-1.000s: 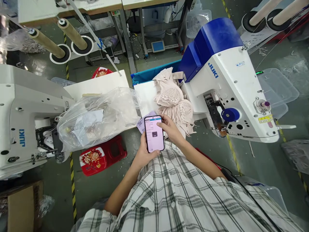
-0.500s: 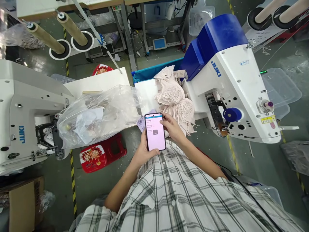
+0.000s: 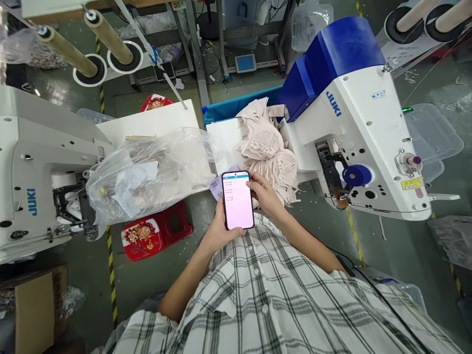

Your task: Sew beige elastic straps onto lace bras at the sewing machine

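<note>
A smartphone (image 3: 238,206) with a lit, pale pink screen and a blue bar at its top is held upright in front of my shirt. My left hand (image 3: 220,233) wraps round its lower left side, thumb along the bottom edge. At the upper right edge, my right hand (image 3: 266,196) is closed on the phone, with a fingertip at the screen. Pale slips printed with codes (image 3: 217,187) stick out behind the phone's left edge; what holds them is hidden. Just beyond my right hand lies a pile of beige lace bras (image 3: 269,147).
White JUKI sewing machines stand at left (image 3: 33,162) and right (image 3: 357,123). A clear plastic bag (image 3: 177,157) with papers covers the left worktable (image 3: 162,115). Below it is a red patterned stool (image 3: 147,238). A blue fabric bin (image 3: 239,102) sits behind the bras.
A small dark box on the phone screen has disappeared, and figures there look slightly different. Both hands keep their hold; the view has shifted a little.
</note>
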Available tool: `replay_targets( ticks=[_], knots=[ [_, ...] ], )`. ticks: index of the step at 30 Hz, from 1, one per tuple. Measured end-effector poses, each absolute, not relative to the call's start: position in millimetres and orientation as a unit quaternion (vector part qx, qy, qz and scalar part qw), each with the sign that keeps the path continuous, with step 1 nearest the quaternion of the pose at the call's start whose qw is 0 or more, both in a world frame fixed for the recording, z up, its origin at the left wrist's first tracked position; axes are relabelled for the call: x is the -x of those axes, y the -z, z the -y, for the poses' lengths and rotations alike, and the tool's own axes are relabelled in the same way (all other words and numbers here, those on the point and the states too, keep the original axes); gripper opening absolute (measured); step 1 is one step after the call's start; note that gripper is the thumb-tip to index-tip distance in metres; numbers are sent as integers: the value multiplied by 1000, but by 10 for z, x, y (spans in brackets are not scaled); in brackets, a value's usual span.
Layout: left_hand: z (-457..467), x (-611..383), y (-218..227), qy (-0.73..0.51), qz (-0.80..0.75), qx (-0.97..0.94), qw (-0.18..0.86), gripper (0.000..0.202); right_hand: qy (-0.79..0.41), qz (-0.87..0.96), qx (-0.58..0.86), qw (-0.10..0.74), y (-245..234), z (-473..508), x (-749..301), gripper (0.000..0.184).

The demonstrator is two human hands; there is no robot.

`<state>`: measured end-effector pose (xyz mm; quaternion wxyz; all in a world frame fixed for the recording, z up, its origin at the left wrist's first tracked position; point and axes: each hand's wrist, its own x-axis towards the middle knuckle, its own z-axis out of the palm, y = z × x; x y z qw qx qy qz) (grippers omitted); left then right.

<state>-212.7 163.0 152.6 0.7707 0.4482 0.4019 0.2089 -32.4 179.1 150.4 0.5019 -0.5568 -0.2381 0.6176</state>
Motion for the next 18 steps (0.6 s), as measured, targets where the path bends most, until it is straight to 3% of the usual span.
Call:
replay_targets(
  ticks=[18],
  knots=[
    [-1635, 2111, -1452, -221, -439, -529, 692, 116, -621, 243, 554, 499, -1534, -1795, 328, 39]
  ],
)
